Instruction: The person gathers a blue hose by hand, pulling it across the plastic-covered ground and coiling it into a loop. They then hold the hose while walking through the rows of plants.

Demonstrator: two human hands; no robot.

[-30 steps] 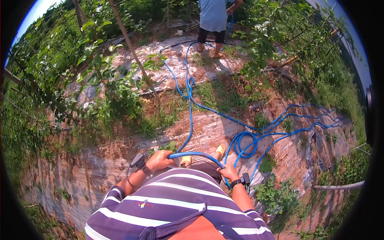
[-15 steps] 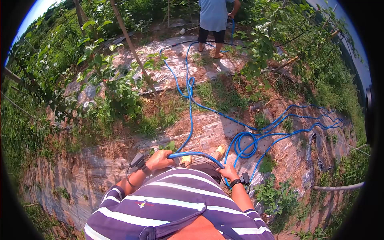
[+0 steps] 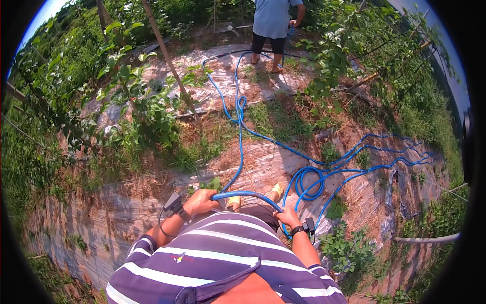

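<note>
A blue hose [image 3: 246, 193] arches between my two hands at waist height. My left hand [image 3: 200, 201] is closed around it on one side, where the hose drops away toward the ground ahead. Its other end of the arch runs into my right hand [image 3: 288, 218], which is also wrapped round the hose. Beyond my right hand, loose coils of hose [image 3: 310, 185] lie on the ground in front and to the right. Both wrists carry small dark devices on straps.
Another person [image 3: 271, 25] stands ahead, facing away, with a hand on a blue hose. Crossing hose lines and a small loop [image 3: 241, 104] lie between us. Plastic sheeting [image 3: 268, 152] covers the ground. Leafy plants and a leaning wooden pole [image 3: 164, 50] flank the left; a pale pipe [image 3: 428, 238] lies right.
The other person's hand and the hose by it have shifted slightly. My hands keep their hold on the hose with barely any movement.
</note>
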